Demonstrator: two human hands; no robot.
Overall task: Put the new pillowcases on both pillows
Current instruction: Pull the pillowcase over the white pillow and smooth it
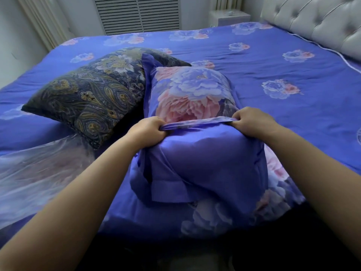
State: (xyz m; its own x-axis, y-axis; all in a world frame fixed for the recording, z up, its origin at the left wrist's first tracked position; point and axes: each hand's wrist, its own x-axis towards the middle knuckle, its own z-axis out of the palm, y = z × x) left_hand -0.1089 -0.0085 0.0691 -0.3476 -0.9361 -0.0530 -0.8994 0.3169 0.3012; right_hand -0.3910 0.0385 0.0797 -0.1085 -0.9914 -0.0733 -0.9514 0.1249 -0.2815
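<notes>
While both hands pinch the case hem, the near pillow sits lengthwise in front of the person on the bed, far end pointing away. Left hand and right hand each have fingers curled tight on the hem of the floral case, one at each corner of the opening. That grip spreads the mouth flat and wide, probably so the plain purple flap and the pillow end can be tucked under it.

Judgement: the first pillow is nearly cased; closing the envelope end is the step in hand. The case covers the far part; the near end still bulges out in plain purple, with loose folds hanging at its lower left.

The second pillow, in a dark paisley cover, lies just left, touching or overlapping the far-left corner of the floral one. It looks untouched. Whether a second new case is in view, I cannot tell.

Edges and room: a clear plastic bag lies at the left by the bed edge, close under the left forearm. Right of the pillow is open sheet up to the headboard. The near bed edge is right under the pillow end, so any slack pulled toward the body hangs off.
</notes>
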